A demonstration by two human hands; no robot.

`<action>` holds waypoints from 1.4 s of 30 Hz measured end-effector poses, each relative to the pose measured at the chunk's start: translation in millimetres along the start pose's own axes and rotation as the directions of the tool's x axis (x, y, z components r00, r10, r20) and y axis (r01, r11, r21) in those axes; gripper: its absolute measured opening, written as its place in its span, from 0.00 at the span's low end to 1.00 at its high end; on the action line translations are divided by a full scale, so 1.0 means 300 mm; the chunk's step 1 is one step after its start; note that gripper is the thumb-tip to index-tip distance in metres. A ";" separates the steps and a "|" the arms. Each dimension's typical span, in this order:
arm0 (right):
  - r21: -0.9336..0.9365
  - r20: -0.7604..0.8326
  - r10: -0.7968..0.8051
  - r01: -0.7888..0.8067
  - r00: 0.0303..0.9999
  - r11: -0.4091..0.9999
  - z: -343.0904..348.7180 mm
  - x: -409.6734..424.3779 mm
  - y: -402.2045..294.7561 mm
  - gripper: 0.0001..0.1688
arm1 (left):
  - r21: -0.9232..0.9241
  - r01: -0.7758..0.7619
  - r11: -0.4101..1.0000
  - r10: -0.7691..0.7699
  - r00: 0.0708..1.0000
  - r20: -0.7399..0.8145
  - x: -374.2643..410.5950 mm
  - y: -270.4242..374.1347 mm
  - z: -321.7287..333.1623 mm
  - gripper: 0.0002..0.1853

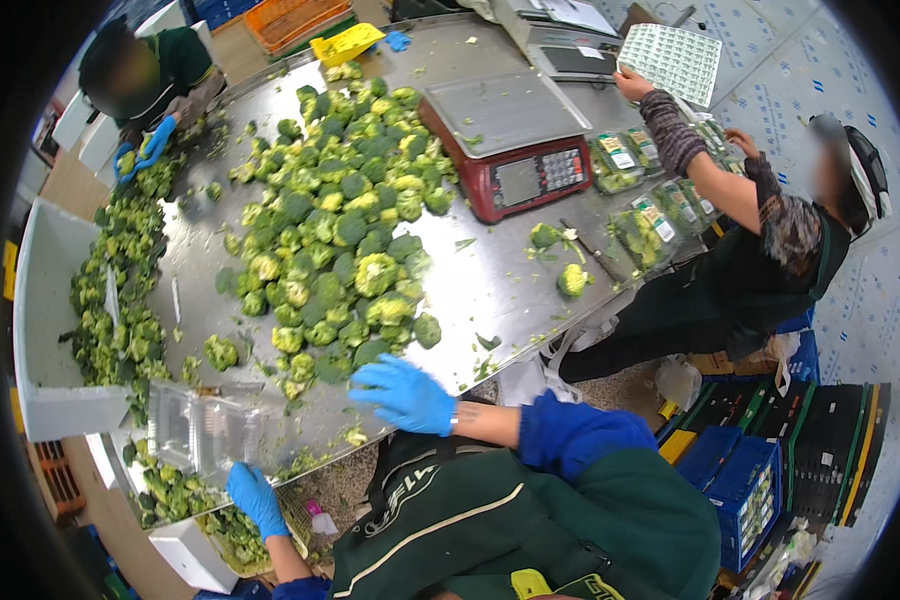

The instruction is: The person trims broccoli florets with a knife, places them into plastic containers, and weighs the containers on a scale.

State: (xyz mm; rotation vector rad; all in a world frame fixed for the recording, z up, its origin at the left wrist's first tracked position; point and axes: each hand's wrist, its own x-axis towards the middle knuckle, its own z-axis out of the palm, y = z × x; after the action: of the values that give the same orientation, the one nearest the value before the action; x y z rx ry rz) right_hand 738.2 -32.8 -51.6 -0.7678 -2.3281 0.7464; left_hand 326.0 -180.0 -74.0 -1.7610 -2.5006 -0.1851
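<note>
My left hand (256, 499), in a blue glove, grips the near edge of an opened clear plastic clamshell box (202, 431). Little shows inside the box, and part of it blurs into the steel behind. My right hand (403, 394), also gloved in blue, hovers at the near edge of a large heap of broccoli florets (345, 217). Its fingers are spread and hold nothing visible; whether the fingertips touch a floret I cannot tell. A single floret (220, 352) lies between the heap and the clamshell.
The steel table (487, 285) carries a red weighing scale (510, 150), a knife (592, 251) and packed broccoli boxes (645, 229). A tipped white foam box (52, 322) spills florets at left. One co-worker (765, 225) holds a label sheet (671, 64); another (157, 82) handles broccoli.
</note>
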 end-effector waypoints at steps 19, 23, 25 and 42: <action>0.023 -0.233 0.447 -0.454 0.864 0.891 -0.147 -0.064 0.222 0.71 | -0.630 0.084 0.772 -0.266 0.943 -0.201 0.095 0.097 -0.681 0.10; 0.260 -0.130 0.383 -0.341 0.915 0.903 -0.071 -0.015 0.243 0.72 | -0.599 -0.085 0.796 -0.199 0.898 -0.392 0.195 0.363 -0.619 0.11; 0.402 0.084 0.431 -0.426 0.898 0.810 -0.044 0.010 0.220 0.71 | -0.734 -0.194 0.651 -0.110 0.933 -0.344 0.240 0.663 -0.535 0.11; 0.498 0.034 0.517 -0.463 0.855 0.733 -0.646 -0.646 0.231 0.15 | -0.497 -0.742 0.449 0.893 0.370 0.255 0.123 1.629 0.120 0.06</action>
State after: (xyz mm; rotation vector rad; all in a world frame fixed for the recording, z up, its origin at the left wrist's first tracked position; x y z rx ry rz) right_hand 1019.3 -51.1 -30.0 -1.1597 -1.7094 1.4245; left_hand 773.9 22.3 -78.4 -3.3242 -1.3895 -0.0341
